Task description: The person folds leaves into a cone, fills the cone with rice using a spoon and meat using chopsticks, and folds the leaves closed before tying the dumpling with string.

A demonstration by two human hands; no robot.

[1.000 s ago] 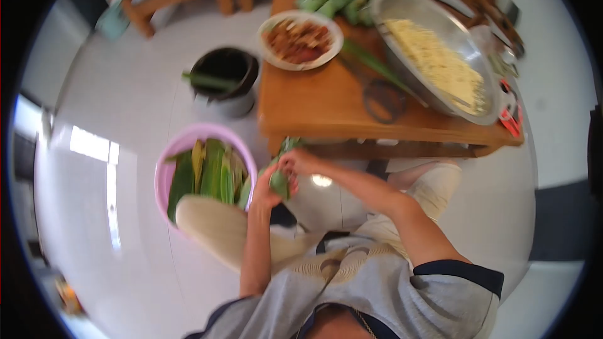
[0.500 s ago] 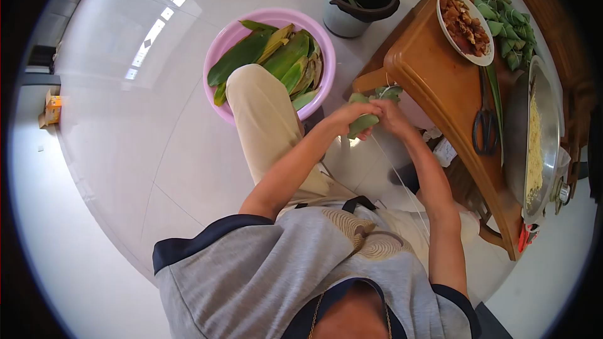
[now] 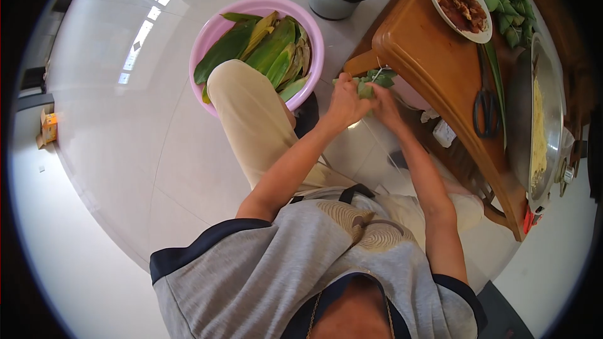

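Note:
My left hand (image 3: 345, 103) is closed round a green leaf-wrapped bundle (image 3: 364, 90), close to the corner of the wooden table. At the bundle's right side is my right hand (image 3: 384, 104), its fingers bent against the leaf; what they pinch is too small to make out. A thin pale string (image 3: 384, 142) runs down from the hands. Just behind the bundle, more green leaf parcels (image 3: 382, 78) with white string hang by the table edge. Left of my hands, a pink basin (image 3: 204, 35) holds long green and yellowish leaves (image 3: 271, 48).
On the wooden table (image 3: 427, 56) are a bowl of reddish food (image 3: 457, 1), tied leaf parcels (image 3: 507, 6), black scissors (image 3: 486, 113), a long leaf strip and a large metal basin (image 3: 554, 113) of yellowish grains. A lined bucket (image 3: 333, 3) stands behind.
The view has swung round, so the table now lies at the right. Since half a second ago, my left hand has turned and covers more of the bundle.

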